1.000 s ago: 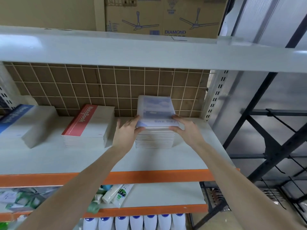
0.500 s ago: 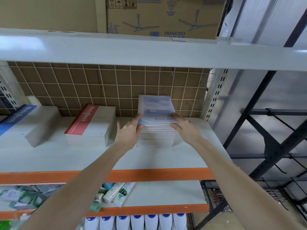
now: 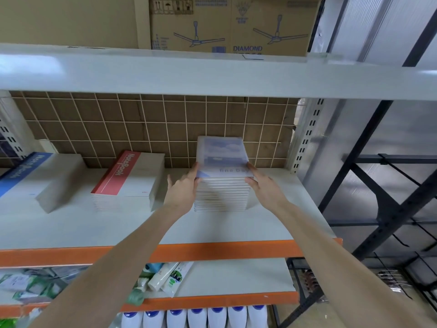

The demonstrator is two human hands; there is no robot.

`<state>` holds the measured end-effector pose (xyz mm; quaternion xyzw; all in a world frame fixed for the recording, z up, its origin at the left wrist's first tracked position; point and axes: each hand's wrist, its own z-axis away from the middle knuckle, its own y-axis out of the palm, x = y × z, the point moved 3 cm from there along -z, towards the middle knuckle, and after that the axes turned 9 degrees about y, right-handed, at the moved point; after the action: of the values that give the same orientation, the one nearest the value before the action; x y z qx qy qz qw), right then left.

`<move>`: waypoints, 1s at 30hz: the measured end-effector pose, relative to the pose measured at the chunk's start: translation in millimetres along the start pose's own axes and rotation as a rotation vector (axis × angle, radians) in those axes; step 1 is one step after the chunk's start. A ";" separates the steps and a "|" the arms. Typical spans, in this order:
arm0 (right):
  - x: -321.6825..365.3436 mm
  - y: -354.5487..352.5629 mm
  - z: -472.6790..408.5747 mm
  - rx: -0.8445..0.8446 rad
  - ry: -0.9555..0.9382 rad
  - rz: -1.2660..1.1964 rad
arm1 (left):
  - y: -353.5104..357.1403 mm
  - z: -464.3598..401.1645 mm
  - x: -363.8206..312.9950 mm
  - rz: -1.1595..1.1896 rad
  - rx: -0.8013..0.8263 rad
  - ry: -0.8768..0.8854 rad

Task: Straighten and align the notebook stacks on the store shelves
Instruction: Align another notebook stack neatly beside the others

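A stack of pale blue "fine day" notebooks stands on the white shelf, near its right end. My left hand presses flat against the stack's left side, with the thumb at the top cover's corner. My right hand presses against the right side, its fingertips along the top notebook's edge. To the left lies a red "NoteBook" stack, set slightly askew. Further left, a blue "NoteBook" stack is turned at an angle.
A wire grid backs the shelf. The upper shelf hangs low overhead and carries a cardboard fan box. A perforated upright closes the right end. Below are tubes and white bottles.
Both hands have slid slightly further back along the stack's sides, and the top notebook now sits more squarely over the pile. My view has risen a little.
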<state>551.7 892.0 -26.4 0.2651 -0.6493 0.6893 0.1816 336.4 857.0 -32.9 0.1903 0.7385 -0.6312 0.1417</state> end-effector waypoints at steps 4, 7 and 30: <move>0.1 -1.0 0.9 0.031 -0.008 0.026 | -0.9 -1.1 1.9 -0.055 0.042 0.005; 0.3 -2.6 3.9 0.028 -0.070 0.120 | -7.2 1.3 -0.5 -0.119 0.014 0.043; 64.8 -3.2 -13.8 -0.068 -0.081 0.517 | -32.7 20.0 14.4 -0.270 -0.065 0.070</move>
<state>500.4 899.8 14.9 0.1117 -0.7251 0.6793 -0.0177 308.0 834.5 -13.9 0.1062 0.7818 -0.6134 0.0359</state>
